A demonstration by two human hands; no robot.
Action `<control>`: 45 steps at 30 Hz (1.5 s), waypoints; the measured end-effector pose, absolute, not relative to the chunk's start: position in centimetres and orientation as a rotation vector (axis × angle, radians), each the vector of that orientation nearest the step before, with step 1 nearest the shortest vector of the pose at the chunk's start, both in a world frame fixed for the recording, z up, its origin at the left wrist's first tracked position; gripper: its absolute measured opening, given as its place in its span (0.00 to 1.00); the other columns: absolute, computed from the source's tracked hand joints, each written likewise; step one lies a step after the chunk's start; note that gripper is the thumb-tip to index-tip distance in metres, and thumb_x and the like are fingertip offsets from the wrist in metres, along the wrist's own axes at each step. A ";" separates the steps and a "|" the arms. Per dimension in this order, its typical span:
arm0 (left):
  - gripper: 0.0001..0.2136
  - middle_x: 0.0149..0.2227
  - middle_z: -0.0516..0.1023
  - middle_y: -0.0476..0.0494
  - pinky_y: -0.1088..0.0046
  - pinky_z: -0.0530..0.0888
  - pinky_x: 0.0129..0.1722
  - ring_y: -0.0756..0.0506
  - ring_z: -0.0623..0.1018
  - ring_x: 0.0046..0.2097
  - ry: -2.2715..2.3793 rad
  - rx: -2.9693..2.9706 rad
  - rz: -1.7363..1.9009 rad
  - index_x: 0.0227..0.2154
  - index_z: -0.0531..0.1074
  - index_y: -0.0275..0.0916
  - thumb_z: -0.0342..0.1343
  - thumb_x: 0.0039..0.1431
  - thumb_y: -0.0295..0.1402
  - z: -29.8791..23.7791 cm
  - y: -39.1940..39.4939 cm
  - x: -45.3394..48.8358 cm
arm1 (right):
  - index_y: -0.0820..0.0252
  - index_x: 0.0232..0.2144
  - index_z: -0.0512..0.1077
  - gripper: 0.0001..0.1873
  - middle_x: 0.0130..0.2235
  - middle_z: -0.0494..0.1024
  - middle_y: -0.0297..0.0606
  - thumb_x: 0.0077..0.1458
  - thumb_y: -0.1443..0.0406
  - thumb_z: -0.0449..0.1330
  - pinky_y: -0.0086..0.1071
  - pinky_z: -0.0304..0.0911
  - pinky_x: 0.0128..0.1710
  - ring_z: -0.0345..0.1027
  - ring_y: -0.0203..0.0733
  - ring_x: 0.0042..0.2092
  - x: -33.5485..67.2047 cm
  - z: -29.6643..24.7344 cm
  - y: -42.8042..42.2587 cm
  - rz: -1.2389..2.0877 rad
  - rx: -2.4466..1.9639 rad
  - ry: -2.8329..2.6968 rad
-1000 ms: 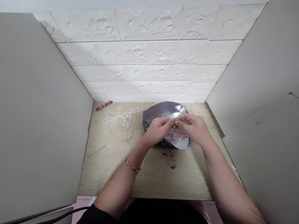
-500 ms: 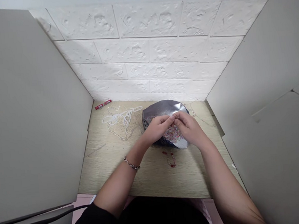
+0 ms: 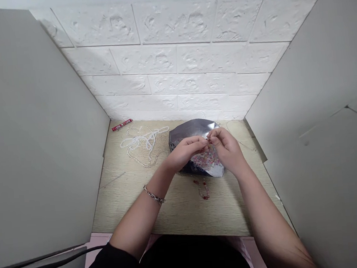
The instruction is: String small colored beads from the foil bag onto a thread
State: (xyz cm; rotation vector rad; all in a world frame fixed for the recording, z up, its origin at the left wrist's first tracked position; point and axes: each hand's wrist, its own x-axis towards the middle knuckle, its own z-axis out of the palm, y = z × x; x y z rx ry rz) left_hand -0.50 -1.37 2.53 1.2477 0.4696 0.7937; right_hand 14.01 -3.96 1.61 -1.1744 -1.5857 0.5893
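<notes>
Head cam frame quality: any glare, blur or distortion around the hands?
Head view: wide-angle bowing at the side panels; even soft light, faint shadows; glare patches on the shiny tray; beads too small to resolve; left hand and right hand reasonably sharp, whatever the fingertips pinch is not discernible.

The left hand and right hand pinch something between their fingertips, but it is too small to see. The hands cover the middle of the shiny bag. The little beads inside are a colourful blur. The bottom edge cuts off both arms.
</notes>
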 end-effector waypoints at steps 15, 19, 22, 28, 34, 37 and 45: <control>0.07 0.20 0.60 0.51 0.85 0.49 0.12 0.58 0.57 0.18 0.369 0.872 0.801 0.20 0.64 0.33 0.52 0.48 0.31 3.7 -1.6 -1.1 | 0.60 0.29 0.75 0.16 0.48 0.64 0.42 0.44 0.76 0.49 0.30 0.56 0.43 0.63 0.39 0.42 13.7 -0.9 -3.4 0.664 -1.733 -2.321; 0.07 0.19 0.58 0.52 0.85 0.47 0.12 0.59 0.55 0.17 0.419 0.862 0.799 0.20 0.64 0.34 0.51 0.49 0.32 3.7 -1.6 -1.2 | 0.61 0.28 0.74 0.18 0.45 0.65 0.43 0.44 0.78 0.47 0.31 0.57 0.41 0.63 0.39 0.41 13.8 -0.8 -3.3 0.581 -1.742 -2.322; 0.08 0.17 0.52 0.55 0.84 0.45 0.12 0.60 0.51 0.15 0.434 0.844 0.794 0.21 0.64 0.35 0.51 0.50 0.33 3.6 -1.4 -1.4 | 0.61 0.28 0.74 0.16 0.45 0.66 0.44 0.44 0.77 0.48 0.32 0.57 0.42 0.63 0.39 0.40 13.8 -1.0 -3.3 0.542 -1.730 -2.346; 0.08 0.14 0.43 0.58 0.84 0.43 0.11 0.59 0.45 0.13 0.466 0.849 0.799 0.20 0.62 0.36 0.50 0.50 0.33 3.3 -1.2 -1.4 | 0.64 0.38 0.71 0.21 0.45 0.65 0.48 0.47 0.77 0.44 0.34 0.57 0.44 0.62 0.43 0.44 13.8 -1.6 -3.2 0.411 -1.849 -2.324; 0.07 0.13 0.41 0.59 0.81 0.43 0.11 0.57 0.45 0.13 0.570 0.539 1.294 0.18 0.58 0.37 0.49 0.47 0.30 3.8 -0.8 -1.6 | 0.68 0.51 0.59 0.29 0.47 0.64 0.52 0.43 0.80 0.44 0.33 0.56 0.46 0.58 0.43 0.49 13.6 -2.4 -3.3 0.315 -1.946 -2.244; 0.06 0.12 0.42 0.59 0.80 0.43 0.11 0.57 0.45 0.12 0.619 0.388 1.481 0.18 0.56 0.38 0.47 0.46 0.28 4.0 -0.3 -2.1 | 0.66 0.49 0.61 0.27 0.46 0.64 0.50 0.45 0.79 0.45 0.33 0.56 0.46 0.59 0.43 0.49 13.4 -2.4 -3.3 0.326 -1.917 -2.288; 0.07 0.11 0.43 0.59 0.79 0.43 0.12 0.57 0.46 0.12 0.632 0.386 1.507 0.17 0.56 0.38 0.48 0.45 0.29 3.9 -0.3 -2.1 | 0.64 0.35 0.71 0.19 0.37 0.70 0.45 0.45 0.78 0.44 0.32 0.56 0.41 0.63 0.42 0.41 13.0 -1.0 -3.0 0.330 -1.947 -2.303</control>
